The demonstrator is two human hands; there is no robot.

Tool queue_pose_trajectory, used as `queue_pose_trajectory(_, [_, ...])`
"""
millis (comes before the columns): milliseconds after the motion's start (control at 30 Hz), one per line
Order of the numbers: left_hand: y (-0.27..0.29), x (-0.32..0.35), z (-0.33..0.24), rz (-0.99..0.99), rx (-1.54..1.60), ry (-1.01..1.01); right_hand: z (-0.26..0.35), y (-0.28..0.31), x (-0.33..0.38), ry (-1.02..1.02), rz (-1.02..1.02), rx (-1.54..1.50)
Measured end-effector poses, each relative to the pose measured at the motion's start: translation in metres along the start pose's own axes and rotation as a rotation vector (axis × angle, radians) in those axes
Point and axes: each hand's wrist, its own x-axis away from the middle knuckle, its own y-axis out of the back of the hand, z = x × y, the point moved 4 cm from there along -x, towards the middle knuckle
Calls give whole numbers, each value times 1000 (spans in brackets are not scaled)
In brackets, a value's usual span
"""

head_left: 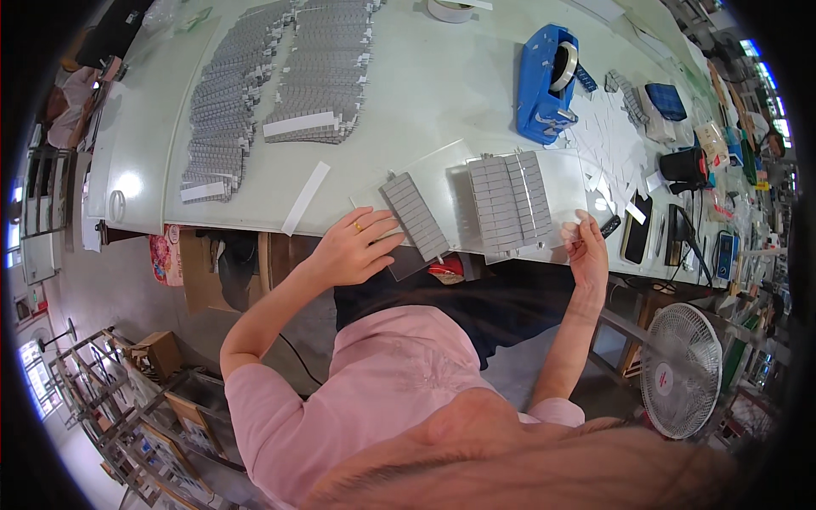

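My left hand (357, 246) lies open at the table's front edge, fingers stretched toward a grey panel (414, 214) made of small rectangular blocks. That panel lies tilted on a clear sheet that juts past the edge. To its right, two more grey block panels (510, 204) lie side by side on another clear sheet (563, 170). My right hand (587, 255) is closed in a pinch at this sheet's near right corner. Whatever sits between its fingertips is pale or see-through and too small to make out. A white strip (306, 198) rests left of my left hand.
Two long rows of grey block pieces (223, 110) cover the back left. A blue tape dispenser (544, 85) stands at the back right beside scattered white paper strips (608, 140). A phone (637, 229) and a black cup (683, 168) are farther right. A fan (682, 370) stands below.
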Motion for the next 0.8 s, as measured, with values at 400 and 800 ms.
queue_pose_trajectory(400, [-7, -6, 3, 11, 41, -2, 1, 5, 2, 20, -9, -42])
queue_pose_trajectory(800, [-5, -5, 2, 87, 16, 5, -4, 37, 22, 9, -113, -13])
